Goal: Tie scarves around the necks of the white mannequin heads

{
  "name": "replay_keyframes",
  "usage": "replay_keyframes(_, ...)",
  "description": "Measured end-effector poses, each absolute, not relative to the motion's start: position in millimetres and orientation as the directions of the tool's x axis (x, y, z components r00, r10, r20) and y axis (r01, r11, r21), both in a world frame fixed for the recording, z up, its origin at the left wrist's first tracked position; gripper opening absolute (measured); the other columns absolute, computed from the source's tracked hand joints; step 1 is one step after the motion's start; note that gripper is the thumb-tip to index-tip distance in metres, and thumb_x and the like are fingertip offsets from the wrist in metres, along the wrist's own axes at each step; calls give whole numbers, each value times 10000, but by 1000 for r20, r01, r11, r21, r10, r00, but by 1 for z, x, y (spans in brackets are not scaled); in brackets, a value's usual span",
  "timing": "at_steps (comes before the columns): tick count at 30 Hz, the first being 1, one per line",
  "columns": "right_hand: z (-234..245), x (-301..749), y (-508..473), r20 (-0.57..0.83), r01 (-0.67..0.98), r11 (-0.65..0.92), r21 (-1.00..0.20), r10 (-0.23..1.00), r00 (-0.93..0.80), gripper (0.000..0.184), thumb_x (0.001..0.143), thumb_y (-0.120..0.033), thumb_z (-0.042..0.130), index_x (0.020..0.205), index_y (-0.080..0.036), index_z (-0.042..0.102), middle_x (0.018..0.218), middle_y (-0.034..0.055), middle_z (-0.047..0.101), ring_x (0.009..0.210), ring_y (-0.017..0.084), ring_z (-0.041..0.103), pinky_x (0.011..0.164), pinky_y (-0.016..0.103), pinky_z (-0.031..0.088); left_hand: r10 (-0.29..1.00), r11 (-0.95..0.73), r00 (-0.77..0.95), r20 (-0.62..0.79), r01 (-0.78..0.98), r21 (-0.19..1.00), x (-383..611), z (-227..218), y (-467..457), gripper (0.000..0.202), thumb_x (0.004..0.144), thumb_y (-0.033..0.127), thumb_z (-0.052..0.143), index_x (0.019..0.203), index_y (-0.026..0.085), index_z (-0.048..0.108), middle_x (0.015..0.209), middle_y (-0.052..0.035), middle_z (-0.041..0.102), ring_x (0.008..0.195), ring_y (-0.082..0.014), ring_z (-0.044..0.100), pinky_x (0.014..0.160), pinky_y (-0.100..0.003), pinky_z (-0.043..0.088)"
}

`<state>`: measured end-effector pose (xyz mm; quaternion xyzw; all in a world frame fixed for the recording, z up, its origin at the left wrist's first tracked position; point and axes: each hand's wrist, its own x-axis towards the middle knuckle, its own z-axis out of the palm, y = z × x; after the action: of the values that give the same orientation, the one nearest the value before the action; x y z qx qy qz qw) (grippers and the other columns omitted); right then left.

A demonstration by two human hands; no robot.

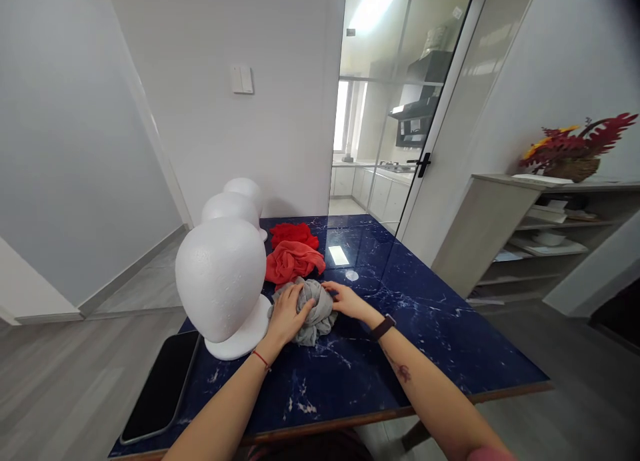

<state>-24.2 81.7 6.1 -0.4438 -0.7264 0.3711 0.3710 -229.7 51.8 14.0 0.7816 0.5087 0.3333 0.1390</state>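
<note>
Cupped loosely over gray cloth [321, 309]: left hand [287, 312], fingers across top, thumb toward 2 o'clock. At the cloth's 2 o'clock edge, half-curled: right hand [347, 300], fingertips touching. Firmness of both grips: cannot tell. Forearms in from 7 and 5 o'clock. Gray cloth bunched on blue table [425, 301]; coral cloth [295, 259] just beside, 11 o'clock; foam head [220, 277] between 9 and 10; phone [163, 384] at 8.

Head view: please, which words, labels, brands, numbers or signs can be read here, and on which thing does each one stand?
Readable text: none.
Wall switch: a tiny mark at its lower right, too small to read.
Glass door: a dark label and a pale label high up, both too small to read.
</note>
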Motion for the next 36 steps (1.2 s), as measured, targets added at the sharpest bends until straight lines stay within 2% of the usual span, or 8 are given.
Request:
replay_keyframes(3, 5, 0, 98, 175, 183, 153, -971, 978, 110, 420, 589, -206, 610, 1007, -167, 616, 977, 54, 654, 596, 110, 552, 532, 225, 411, 846, -491, 172, 505, 621, 612, -231, 22, 48, 365, 915, 378, 388, 1214, 199, 498, 1250, -86, 529, 1189, -205, 462, 1035, -403, 344)
replay_keyframes(7, -6, 20, 115, 170, 131, 119, -984, 844, 509, 298, 682, -354, 495, 880, -142, 566, 829, 70, 636, 546, 112, 508, 504, 232, 381, 772, -557, 80, 631, 565, 609, -231, 29, 40, 225, 894, 226, 381, 1046, 198, 544, 1100, -76, 564, 1073, -195, 511, 963, -388, 397)
replay_keyframes(10, -15, 19, 118, 181, 140, 122, -983, 802, 570, 272, 676, -394, 481, 814, -165, 528, 748, 44, 613, 508, 112, 479, 505, 245, 383, 713, -633, 150, 685, 557, 537, -226, 29, 32, 163, 830, 121, 378, 861, 194, 520, 886, -51, 565, 880, -184, 533, 804, -345, 444)
replay_keyframes(14, -18, 11, 118, 226, 179, 149, -972, 790, 570, 272, 692, -413, 441, 833, -190, 505, 673, 8, 569, 479, 124, 455, 481, 251, 355, 538, -805, 436, 722, 519, 287, -212, 20, 17, 146, 770, 75, 409, 793, 185, 503, 823, -54, 578, 802, -182, 508, 722, -323, 418)
replay_keyframes(20, -20, 6, 120, 293, 280, 169, -945, 820, 492, 218, 704, -387, 464, 789, -200, 534, 567, -16, 530, 509, 153, 464, 508, 256, 320, 33, -967, 797, 603, 178, -182, -177, 8, -12, 128, 818, 180, 452, 697, 189, 494, 704, -17, 549, 643, -137, 462, 608, -298, 357)
replay_keyframes(23, -24, 7, 126, 277, 305, 149, -941, 855, 438, 197, 682, -371, 491, 759, -204, 561, 528, -26, 536, 488, 156, 467, 501, 254, 303, -163, -955, 878, 450, -26, -295, -160, 10, -18, 165, 855, 180, 465, 692, 192, 490, 686, 7, 527, 629, -115, 456, 585, -271, 344)
replay_keyframes(29, -29, 12, 134, 236, 268, 137, -954, 893, 383, 280, 665, -446, 565, 763, -185, 595, 512, -24, 545, 477, 142, 477, 489, 242, 312, -16, -993, 879, 476, 43, -113, -152, 10, -8, 99, 856, 198, 466, 876, 172, 559, 919, -32, 635, 786, -124, 541, 685, -272, 408)
replay_keyframes(36, -23, 15, 126, 207, 135, 171, -976, 924, 323, 429, 615, -566, 629, 748, -159, 594, 507, -32, 519, 441, 106, 428, 451, 237, 309, 149, -987, 830, 537, 158, 30, -165, 5, -2, 171, 902, 158, 419, 922, 175, 588, 919, -42, 654, 777, -126, 562, 665, -277, 413)
